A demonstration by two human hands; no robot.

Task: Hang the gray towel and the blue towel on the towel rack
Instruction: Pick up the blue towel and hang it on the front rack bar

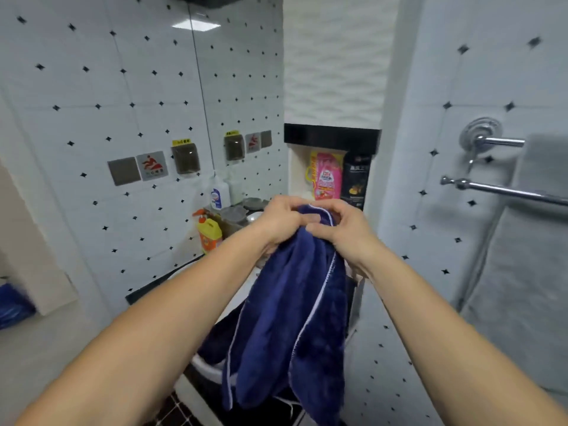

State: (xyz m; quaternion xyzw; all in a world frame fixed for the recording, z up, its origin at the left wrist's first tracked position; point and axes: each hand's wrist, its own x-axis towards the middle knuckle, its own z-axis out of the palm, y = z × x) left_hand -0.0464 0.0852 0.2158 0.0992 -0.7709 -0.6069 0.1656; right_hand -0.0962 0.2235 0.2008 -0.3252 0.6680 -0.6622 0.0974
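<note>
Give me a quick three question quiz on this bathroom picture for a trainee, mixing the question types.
1. True or false: the gray towel already hangs on the towel rack.
2. Which hands grip the blue towel? A left only, B right only, C both.
3. Fill in: the orange bottle stands to the ___ of the blue towel.
Key: 1 true; 2 C, left hand and right hand; 3 left.

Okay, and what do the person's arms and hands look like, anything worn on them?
Both forearms are bare to the frame edge, no sleeves showing. The left hand and right hand wear no gloves; no watch, bracelet or ring is visible.
</note>
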